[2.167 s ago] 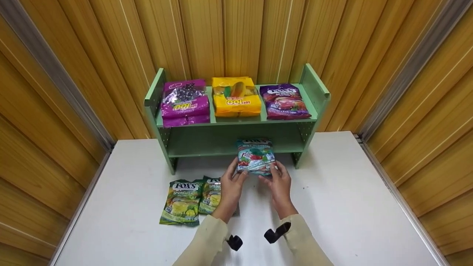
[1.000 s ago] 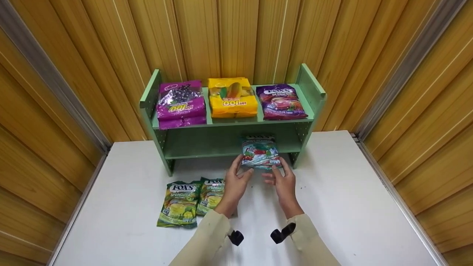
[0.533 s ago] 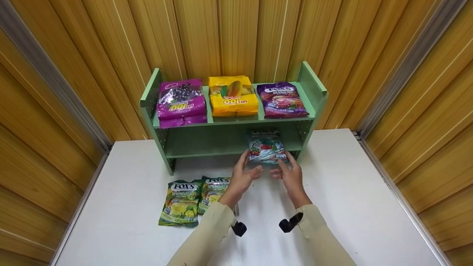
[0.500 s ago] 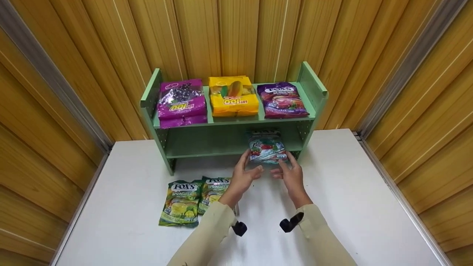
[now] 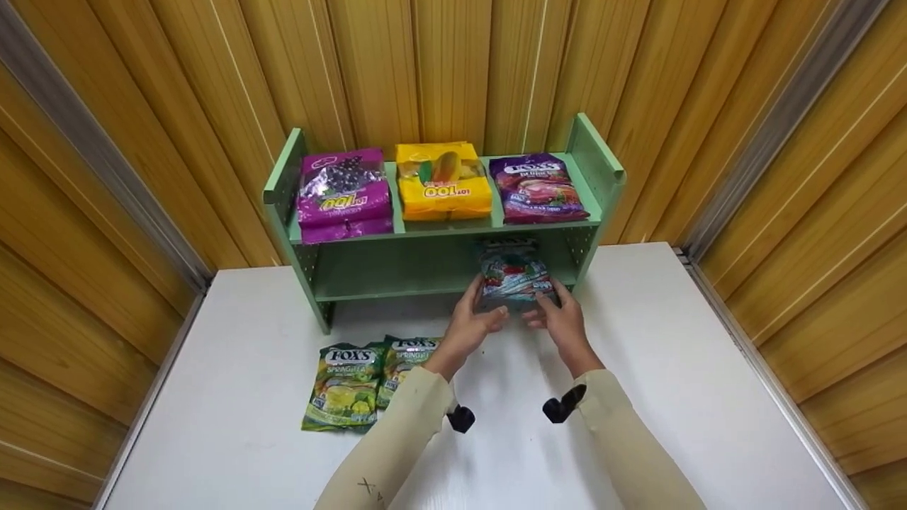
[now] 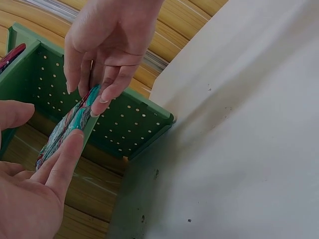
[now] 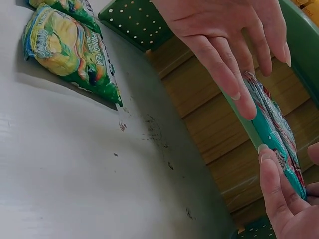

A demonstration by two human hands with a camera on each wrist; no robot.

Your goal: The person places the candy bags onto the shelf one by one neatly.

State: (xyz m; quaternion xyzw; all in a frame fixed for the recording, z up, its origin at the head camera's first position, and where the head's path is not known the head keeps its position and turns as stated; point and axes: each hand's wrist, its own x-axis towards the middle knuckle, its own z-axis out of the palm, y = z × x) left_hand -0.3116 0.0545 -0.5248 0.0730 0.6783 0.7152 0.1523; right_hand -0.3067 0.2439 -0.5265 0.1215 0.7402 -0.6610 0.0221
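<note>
A teal Fox's candy bag (image 5: 516, 273) lies tilted at the right part of the lower shelf (image 5: 397, 273), its upper end under the top board. My left hand (image 5: 469, 329) is at its left edge, straight fingers touching the side and underside, thumb apart from it in the left wrist view. At the near right corner my right hand (image 5: 563, 322) pinches the bag, its fingertips against the teal underside in the right wrist view. On the table two green Fox's bags, a left one (image 5: 344, 386) and a right one (image 5: 404, 365), lie left of my hands, the right one partly behind my sleeve.
On the green rack's top shelf (image 5: 397, 230) sit a purple grape bag (image 5: 344, 195), a yellow mango bag (image 5: 445, 183) and a dark purple Fox's bag (image 5: 538, 190). Perforated side panels (image 5: 601, 170) bound the rack. Wood-patterned walls (image 5: 453, 71) enclose the white table (image 5: 673, 389).
Both hands have moved forward and slightly right, carrying the teal candy bag deeper over the lower shelf. My left thumb has come off the bag. The other bags remain in place.
</note>
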